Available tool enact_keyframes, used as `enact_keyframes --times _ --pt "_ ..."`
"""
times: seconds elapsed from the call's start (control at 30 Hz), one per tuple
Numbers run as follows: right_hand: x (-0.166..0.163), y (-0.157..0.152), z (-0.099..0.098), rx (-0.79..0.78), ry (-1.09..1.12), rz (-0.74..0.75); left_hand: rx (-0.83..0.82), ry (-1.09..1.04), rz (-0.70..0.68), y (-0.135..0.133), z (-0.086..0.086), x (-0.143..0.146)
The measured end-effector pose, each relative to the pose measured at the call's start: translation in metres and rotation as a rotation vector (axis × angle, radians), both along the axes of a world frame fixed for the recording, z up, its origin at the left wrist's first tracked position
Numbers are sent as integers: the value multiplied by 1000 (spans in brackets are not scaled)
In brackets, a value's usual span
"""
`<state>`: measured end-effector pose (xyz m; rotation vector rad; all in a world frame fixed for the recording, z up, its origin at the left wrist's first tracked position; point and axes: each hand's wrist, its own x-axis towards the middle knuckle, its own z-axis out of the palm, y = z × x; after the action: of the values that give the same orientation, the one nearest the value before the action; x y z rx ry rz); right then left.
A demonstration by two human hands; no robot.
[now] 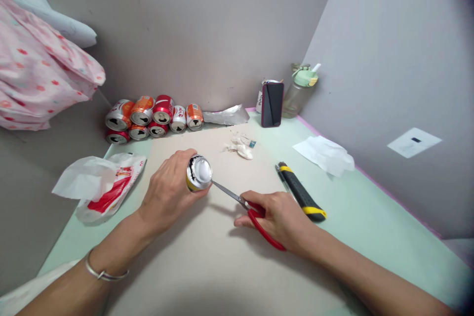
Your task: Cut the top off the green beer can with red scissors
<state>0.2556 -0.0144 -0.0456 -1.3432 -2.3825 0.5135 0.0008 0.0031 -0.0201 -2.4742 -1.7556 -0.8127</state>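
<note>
My left hand [166, 188] is wrapped round a drink can [200, 172], tilted so that one silver end faces me. A dark, jagged line runs near that end, with some yellow on the can's side. My right hand [283, 219] grips red-handled scissors [264, 229] by the loops. Their metal blades point left, and the tips meet the can's edge by my left fingertips; whether they pass inside it I cannot tell. Beneath both hands lies a beige sheet [207, 256] on the pale green table.
Several drink cans [163, 109] are stacked by the wall, beside a cut metal sheet [227, 115]. A black-and-yellow utility knife [301, 191] lies right of crumpled tissue [240, 148]. A phone [272, 104] and bottle [299, 90] stand behind. A tissue pack [114, 187] is at left, white paper [326, 154] at right.
</note>
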Motion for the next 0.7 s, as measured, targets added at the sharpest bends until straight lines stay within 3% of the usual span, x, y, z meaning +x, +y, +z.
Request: enact_keyframes --times 0.13,0.33,0.7 --pt "1 2 -1 25 -10 20 -42 -77 -10 1 -2 1" --pt "4 4 3 90 -5 63 -345 -316 45 -2 10 9" --pt "10 11 0 161 -16 155 -633 -532 -18 -5 23 14"
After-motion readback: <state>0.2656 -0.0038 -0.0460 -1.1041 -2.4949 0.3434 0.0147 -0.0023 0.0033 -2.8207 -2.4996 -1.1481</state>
